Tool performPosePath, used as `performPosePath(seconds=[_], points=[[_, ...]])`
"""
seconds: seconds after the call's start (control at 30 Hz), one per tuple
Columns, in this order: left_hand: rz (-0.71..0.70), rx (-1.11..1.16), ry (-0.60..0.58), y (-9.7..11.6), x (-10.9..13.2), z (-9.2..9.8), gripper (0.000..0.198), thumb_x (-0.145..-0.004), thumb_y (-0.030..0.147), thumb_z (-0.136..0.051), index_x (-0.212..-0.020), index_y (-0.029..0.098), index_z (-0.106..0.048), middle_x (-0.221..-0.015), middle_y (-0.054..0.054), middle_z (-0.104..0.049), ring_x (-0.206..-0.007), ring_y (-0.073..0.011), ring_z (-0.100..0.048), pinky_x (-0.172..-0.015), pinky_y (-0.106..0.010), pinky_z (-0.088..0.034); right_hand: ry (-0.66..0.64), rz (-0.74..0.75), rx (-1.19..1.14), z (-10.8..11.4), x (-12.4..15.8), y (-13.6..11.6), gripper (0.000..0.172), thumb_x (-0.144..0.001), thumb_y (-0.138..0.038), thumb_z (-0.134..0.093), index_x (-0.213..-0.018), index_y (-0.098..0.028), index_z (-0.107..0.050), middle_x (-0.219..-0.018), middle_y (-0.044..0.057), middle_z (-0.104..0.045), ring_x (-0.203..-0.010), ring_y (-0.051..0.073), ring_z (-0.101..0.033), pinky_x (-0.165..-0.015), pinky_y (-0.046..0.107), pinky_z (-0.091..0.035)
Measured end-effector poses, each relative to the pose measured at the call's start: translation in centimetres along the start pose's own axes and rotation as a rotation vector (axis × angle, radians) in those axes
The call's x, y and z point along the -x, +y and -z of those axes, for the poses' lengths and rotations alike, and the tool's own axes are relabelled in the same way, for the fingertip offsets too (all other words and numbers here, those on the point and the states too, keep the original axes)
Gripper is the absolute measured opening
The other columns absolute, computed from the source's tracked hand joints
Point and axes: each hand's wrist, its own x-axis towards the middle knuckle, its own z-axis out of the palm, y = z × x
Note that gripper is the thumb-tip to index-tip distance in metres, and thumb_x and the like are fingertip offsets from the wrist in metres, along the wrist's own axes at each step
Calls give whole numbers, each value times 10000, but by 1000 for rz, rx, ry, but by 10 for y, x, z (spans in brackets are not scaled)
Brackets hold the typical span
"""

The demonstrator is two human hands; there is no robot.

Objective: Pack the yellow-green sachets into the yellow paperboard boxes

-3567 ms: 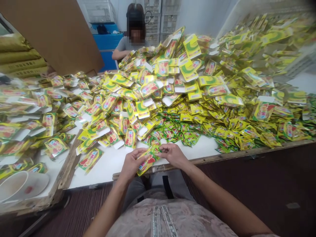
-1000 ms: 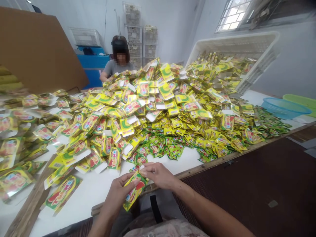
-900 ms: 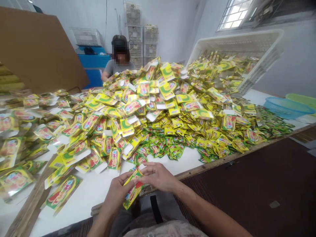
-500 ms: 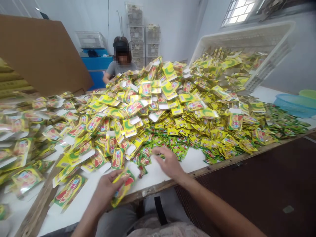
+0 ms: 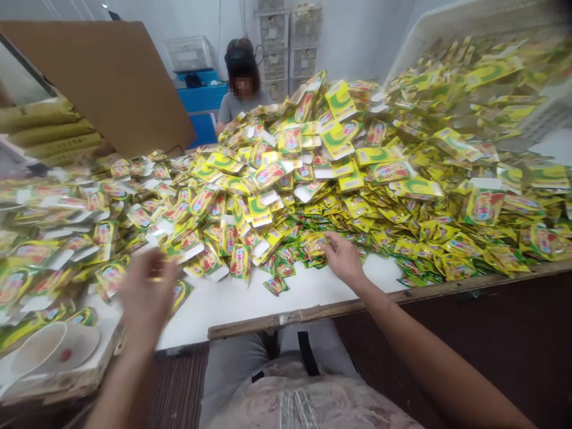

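My right hand [image 5: 343,257] is over the front of the heap, fingertips pinched on the edge of a small yellow sachet [image 5: 314,245]. Just below it, several green sachets [image 5: 276,285] lie on the white tabletop [image 5: 250,307]. On the left, my left hand [image 5: 149,295] is smeared by motion above the flat yellow-green boxes; whether its fingers hold anything cannot be made out. Partly hidden behind that hand is a box [image 5: 180,293]. Between my hands, boxes with open white flaps, such as one box [image 5: 240,262], lie piled at the heap's foot.
A large heap of boxes [image 5: 286,140] and sachets fills the table. A tilted white crate [image 5: 413,44] spills more at right. A white cup [image 5: 40,348] stands at lower left. Across the heap sits another person [image 5: 243,98], near a cardboard sheet [image 5: 102,77]. A wooden edge [image 5: 308,313] runs along the front.
My left hand has moved left, away from the table's front edge where it held a box. My right hand has closed on a yellow sachet. The view has turned left and down.
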Motion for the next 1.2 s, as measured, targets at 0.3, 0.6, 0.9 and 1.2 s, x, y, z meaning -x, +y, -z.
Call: performPosePath(seconds=[0.3, 0.6, 0.9, 1.2], points=[[-305, -144, -761, 71, 96, -122, 222, -727, 289, -669, -872, 127, -626, -979, -141, -616, -994, -270, -555, -802, -324, -419, -293, -105, 159, -34, 51, 10, 358, -746, -272, -587, -1093, -186, -602, -946, 78, -699, -905, 251, -641, -774, 348, -490], [150, 325, -658, 37, 100, -122, 248, -700, 344, -663, -702, 211, -454, -549, 66, -442, -560, -137, -479, -538, -239, -305, -184, 168, 300, -40, 62, -7, 327, -786, -226, -549, -1100, -153, -603, -1064, 129, -642, -1009, 277, -557, -859, 403, -436], [508, 1074, -649, 47, 113, -107, 351, -621, 446, -705, -624, 176, -480, -534, 53, -482, -512, -85, -437, -534, -210, -353, -502, -68, -418, -55, 82, -57, 257, -810, -419, -522, -798, -176, -603, -669, 10, -616, -621, 164, -559, -589, 275, -440], [405, 919, -705, 35, 122, -117, 405, -671, 531, -641, -593, 194, -430, -483, 82, -363, -423, -75, -344, -394, -198, -305, -451, -80, -380, -70, 92, -38, 188, -811, -370, -480, -849, -194, -534, -599, -21, -529, -532, 141, -459, -506, 248, -372]])
